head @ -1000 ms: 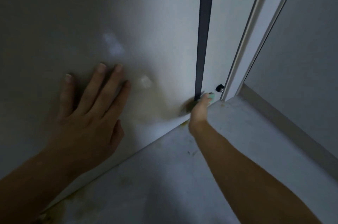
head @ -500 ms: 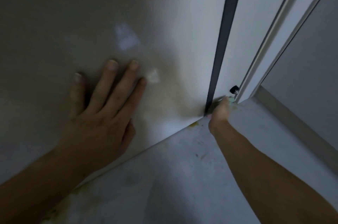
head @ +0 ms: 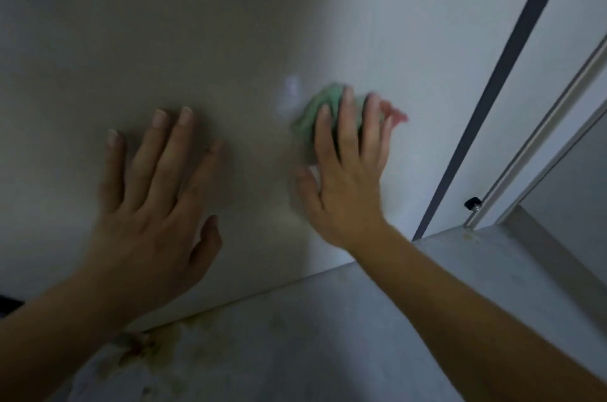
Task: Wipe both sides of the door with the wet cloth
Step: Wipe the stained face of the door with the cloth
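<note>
door (head: 230, 23): big, pale and smooth; fills most of the view; dim and brownish on the left, lighter and bluish toward the right
spot of light (head: 290, 86): small and pale, on the door face, just left of the cloth
dark strip (head: 492, 89): long and thin, down the right edge of the door, from the top right corner to the floor
metal rail (head: 538, 125): pale, just right of the dark strip, leaning the same way
black knob (head: 472, 203): tiny, at the foot of the rail, just above the floor
wall (head: 571, 178): plain grey, far right, past the rail
skirting board (head: 558, 263): pale band along the bottom of that wall
floor (head: 328, 336): grey and flat; meets the bottom of the door in a slanted line
stains (head: 147, 345): yellow-brown, on the floor at the lower left, close to the bottom of the door
room: dim, with more light on the right side
cloth (head: 315, 109): green with a pink bit on its right; bunched up; on the door face, right of the middle and well above the floor; caught between the door and the right hand; a bit blurred
right hand (head: 345, 178): laid flat over the cloth; fingers straight and a little apart, pressing it onto the door, not curled round it; thumb out to the left
left hand (head: 154, 204): flat on the door, left of the cloth and apart from it; fingers straight and spread wide, holding nothing
</note>
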The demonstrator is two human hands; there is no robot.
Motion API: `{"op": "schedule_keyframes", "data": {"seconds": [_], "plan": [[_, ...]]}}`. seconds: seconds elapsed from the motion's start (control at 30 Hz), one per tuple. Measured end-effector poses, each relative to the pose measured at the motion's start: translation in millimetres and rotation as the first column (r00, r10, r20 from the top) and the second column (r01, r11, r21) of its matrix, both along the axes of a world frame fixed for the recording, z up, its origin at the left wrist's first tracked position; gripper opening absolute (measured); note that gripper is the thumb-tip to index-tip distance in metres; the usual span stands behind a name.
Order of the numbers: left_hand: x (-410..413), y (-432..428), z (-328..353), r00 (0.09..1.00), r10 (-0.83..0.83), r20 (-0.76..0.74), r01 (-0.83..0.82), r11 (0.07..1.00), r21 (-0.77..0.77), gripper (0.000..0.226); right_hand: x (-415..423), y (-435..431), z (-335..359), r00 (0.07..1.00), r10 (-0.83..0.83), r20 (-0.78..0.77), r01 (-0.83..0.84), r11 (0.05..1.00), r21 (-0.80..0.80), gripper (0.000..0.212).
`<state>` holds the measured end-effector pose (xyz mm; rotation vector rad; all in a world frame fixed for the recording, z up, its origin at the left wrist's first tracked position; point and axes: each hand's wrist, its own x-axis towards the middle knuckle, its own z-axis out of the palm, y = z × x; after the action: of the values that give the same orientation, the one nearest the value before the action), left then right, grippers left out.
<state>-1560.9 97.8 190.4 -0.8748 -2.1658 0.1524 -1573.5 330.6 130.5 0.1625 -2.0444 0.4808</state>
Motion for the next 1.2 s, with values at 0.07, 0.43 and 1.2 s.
{"op": "schedule_keyframes", "data": {"seconds": [0.07,0.43,1.2], "plan": [[1.2,-14.0,0.4,0.999,0.044,0.009,-0.045,0.998,0.051,0.079,-12.7,1.9,55.7,0.991,-0.055,-0.121,0.064,0.995,0.073,0.063],[2.2,-34.3,-30.9,0.995,0.096,0.03,-0.1,0.971,0.219,0.084,6.2,10.6,-53.4,0.994,0.033,0.106,-0.105,0.595,0.797,0.072],[30.3,-27.8,-73.4,0.976,0.065,0.21,-0.102,0.981,0.166,0.083,16.0,66.8,-46.6,0.955,-0.222,0.196,0.177,0.958,0.224,0.067]]}}
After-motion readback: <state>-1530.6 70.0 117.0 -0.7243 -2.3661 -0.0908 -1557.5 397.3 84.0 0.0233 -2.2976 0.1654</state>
